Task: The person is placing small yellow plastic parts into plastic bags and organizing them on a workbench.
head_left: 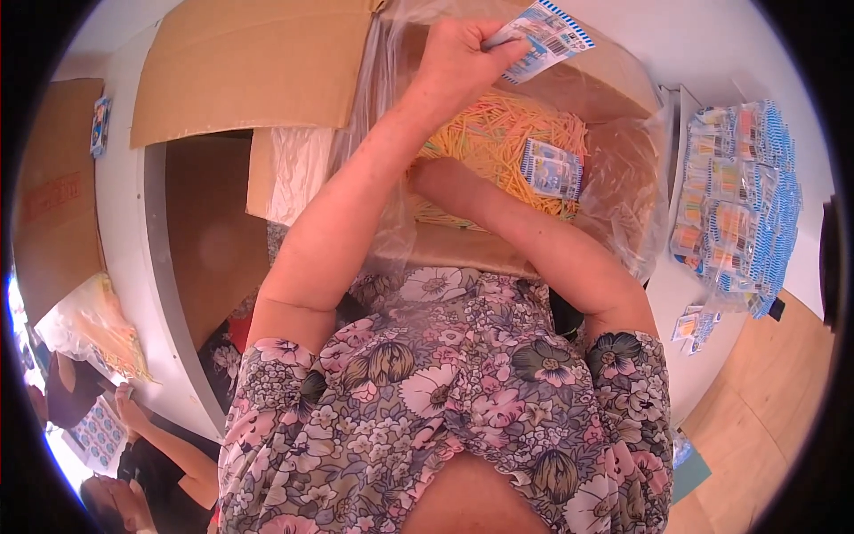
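Observation:
My left hand (463,53) is raised over the far side of an open cardboard box (614,80), pinching a small blue-and-white printed packet (544,43) between thumb and fingers. Thin yellow, orange and pink sticks (485,120) fill the box, which has a clear plastic liner (623,187). Among these sticks, near the left inner side, my right hand (431,176) reaches in; my left forearm and the sticks hide its fingers, so what it holds does not show. A second blue-and-white packet (551,169) lies on the sticks, right of my right forearm.
To the right, overlapping rows of filled blue-edged packets (734,205) lie on the white table (694,374), with a few loose ones nearer me. A large cardboard flap (258,62) stands at left. Beyond it are a bag of sticks (98,325) and another person (151,472) holding a printed sheet.

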`<state>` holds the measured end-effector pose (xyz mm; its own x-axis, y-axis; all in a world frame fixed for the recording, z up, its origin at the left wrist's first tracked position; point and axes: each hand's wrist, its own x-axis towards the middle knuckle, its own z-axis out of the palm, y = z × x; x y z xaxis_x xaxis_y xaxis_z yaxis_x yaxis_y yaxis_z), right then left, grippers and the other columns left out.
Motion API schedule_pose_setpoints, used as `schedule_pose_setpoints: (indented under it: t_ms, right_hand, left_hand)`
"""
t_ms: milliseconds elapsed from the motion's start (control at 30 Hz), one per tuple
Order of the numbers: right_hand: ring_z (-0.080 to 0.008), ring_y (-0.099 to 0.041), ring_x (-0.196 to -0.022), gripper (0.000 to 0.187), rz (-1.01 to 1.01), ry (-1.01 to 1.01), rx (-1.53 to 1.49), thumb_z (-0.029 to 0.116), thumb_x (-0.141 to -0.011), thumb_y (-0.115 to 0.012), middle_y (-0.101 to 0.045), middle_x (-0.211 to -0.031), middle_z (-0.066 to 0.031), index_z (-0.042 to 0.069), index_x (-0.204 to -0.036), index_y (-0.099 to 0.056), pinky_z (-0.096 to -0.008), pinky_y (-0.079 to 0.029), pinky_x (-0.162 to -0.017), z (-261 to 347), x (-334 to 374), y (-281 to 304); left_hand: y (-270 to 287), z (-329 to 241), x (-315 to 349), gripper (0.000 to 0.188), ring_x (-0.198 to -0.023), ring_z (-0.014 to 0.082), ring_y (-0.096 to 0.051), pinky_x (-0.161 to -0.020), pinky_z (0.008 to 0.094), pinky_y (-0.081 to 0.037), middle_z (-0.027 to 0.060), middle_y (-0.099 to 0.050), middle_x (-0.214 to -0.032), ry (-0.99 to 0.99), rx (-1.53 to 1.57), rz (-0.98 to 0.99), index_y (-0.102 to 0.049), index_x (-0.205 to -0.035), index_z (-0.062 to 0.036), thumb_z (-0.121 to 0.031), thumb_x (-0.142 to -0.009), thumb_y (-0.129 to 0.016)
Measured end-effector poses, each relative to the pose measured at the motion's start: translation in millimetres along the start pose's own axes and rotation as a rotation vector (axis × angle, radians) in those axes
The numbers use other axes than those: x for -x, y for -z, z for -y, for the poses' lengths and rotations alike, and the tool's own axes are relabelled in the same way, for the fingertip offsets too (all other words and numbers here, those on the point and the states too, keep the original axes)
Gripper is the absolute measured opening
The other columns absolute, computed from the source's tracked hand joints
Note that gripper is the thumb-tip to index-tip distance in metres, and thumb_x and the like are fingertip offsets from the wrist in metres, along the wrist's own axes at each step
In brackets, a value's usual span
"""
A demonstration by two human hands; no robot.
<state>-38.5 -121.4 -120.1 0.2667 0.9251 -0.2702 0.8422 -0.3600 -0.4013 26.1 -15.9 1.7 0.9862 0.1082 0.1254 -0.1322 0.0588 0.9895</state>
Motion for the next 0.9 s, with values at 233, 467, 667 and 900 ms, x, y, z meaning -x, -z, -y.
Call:
schedule_pose_setpoints:
  t_ms: [233, 467, 667, 900]
  right_hand:
    - [-0.0295, -0.061, -0.073, 0.02, 0.213, -0.216, -0.409, 0.017, -0.075, -0.062, -0.062, -0.075, -0.017, -0.002, -0.079, -0.062, -0.0374, -0.047, -0.064, -16, 10, 43]
    - [-0.0097, -0.045, -0.05, 0.02, 0.199, -0.383, -1.039, 0.019, -0.076, -0.068, -0.051, -0.058, -0.003, 0.002, -0.071, -0.06, -0.0274, -0.037, -0.045, -29, 29, 61]
    - [-0.0067, -0.044, -0.048, 0.011, -0.16, -0.609, -1.465, 0.012, -0.082, -0.063, -0.053, -0.064, 0.001, 0.002, -0.079, -0.061, -0.0224, -0.034, -0.042, -53, 54, 91]
    - [-0.0055, -0.058, -0.065, 0.008, -0.657, -0.534, -1.639, 0.009, -0.085, -0.062, -0.062, -0.077, 0.0002, 0.001, -0.087, -0.063, -0.0206, -0.045, -0.053, -55, 85, 128]
  left_hand:
    - [6, 0, 3, 0.019, -0.071, 0.0054, -0.058, -0.064, 0.0216, -0.048, 0.0025, -0.067, -0.084, 0.049, 0.292, -0.034, -0.067, -0.097, 0.0035, -0.01, -0.084, -0.063]
    - [9, -5, -1, 0.018, -0.077, 0.0076, -0.06, -0.071, 0.0239, -0.048, 0.0041, -0.067, -0.087, 0.157, 0.418, -0.072, -0.066, -0.097, 0.002, -0.01, -0.084, -0.064]
    - [9, -19, 3, 0.016, -0.074, 0.0085, -0.06, -0.069, 0.0234, -0.047, 0.0041, -0.067, -0.087, 0.263, 0.356, -0.087, -0.067, -0.095, 0.0017, -0.007, -0.083, -0.064]
    - [9, -6, 17, 0.015, -0.073, 0.0086, -0.057, -0.073, 0.0266, -0.046, 0.0028, -0.067, -0.08, 0.468, 0.034, 0.631, -0.07, -0.088, -0.0001, -0.006, -0.074, -0.068]
